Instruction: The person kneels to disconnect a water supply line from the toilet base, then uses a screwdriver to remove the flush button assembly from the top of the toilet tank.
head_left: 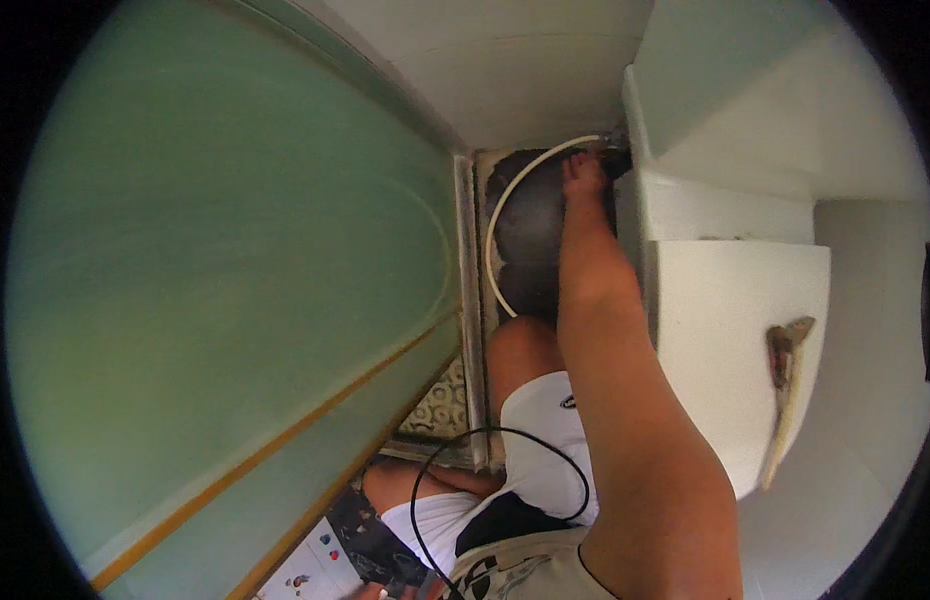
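Observation:
My right arm stretches forward from the lower right, past a white fixture. At its end, my right hand [583,178] is low by the far wall, beside a small fitting [612,140]. Its fingers look bent; what they hold is too small and dark to make out. A cream flexible hose [493,230] curves from beside the fitting toward my knee. At the bottom edge a bit of skin shows, likely my left hand [370,592], mostly cut off, fingers unclear. On the white flat-topped fixture [725,340] lies a brownish metal piece with a long cream strip [785,385].
A large green panel [245,250] with yellowish edging fills the left, beside a worn metal frame [470,300]. Dark flooring [530,220] lies under the hose. A black cable [505,430] loops over my lap. Patterned tile [440,405] shows beyond the frame.

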The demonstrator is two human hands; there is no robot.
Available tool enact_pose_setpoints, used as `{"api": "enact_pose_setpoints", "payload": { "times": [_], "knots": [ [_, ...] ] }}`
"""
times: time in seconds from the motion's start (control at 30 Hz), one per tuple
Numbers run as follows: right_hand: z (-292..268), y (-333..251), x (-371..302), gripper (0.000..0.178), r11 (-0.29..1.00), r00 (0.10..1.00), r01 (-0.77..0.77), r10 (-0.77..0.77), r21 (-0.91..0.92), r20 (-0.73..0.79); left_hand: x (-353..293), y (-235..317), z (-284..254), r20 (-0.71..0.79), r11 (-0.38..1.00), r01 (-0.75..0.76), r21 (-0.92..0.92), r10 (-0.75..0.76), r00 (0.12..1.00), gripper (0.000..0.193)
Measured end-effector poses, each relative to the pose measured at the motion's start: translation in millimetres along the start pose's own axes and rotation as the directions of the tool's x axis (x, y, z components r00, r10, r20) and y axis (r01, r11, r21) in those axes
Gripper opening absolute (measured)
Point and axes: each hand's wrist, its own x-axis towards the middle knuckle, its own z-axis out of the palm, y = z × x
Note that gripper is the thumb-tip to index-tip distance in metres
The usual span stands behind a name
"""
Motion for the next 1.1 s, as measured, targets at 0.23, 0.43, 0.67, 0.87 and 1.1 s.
{"api": "enact_pose_setpoints", "payload": {
  "times": [0.23, 0.43, 0.67, 0.87, 1.1],
  "knots": [
    [19, -2, 60, 0.048, 0.978, 0.988, 0.077, -0.101, 0.195, 0.116, -74, 21, 25, 0.009, 0.993, 0.032, -0.118, -0.031, 0.999, 0.047],
    [10, 3, 82, 0.05, 0.948, 0.981, 0.149, -0.177, 0.281, 0.076, -88, 31, 50, 0.06, 0.994, 0.015, -0.112, -0.008, 0.998, 0.046],
    [-7, 14, 144, 0.04, 0.945, 0.971, 0.188, -0.219, 0.266, 0.092, -100, 33, 60, 0.084, 0.994, 0.008, -0.109, 0.001, 0.996, 0.045],
    [1, 28, 160, 0.038, 0.846, 0.868, 0.484, -0.497, -0.225, 0.0, -111, 36, 62, 0.091, 0.99, 0.002, -0.138, 0.01, 0.996, 0.045],
    [24, 14, 116, 0.039, 0.873, 0.88, 0.458, -0.472, -0.169, -0.056, -126, 37, 53, 0.133, 0.986, 0.019, -0.167, 0.004, 0.991, 0.044]
  ]
}}
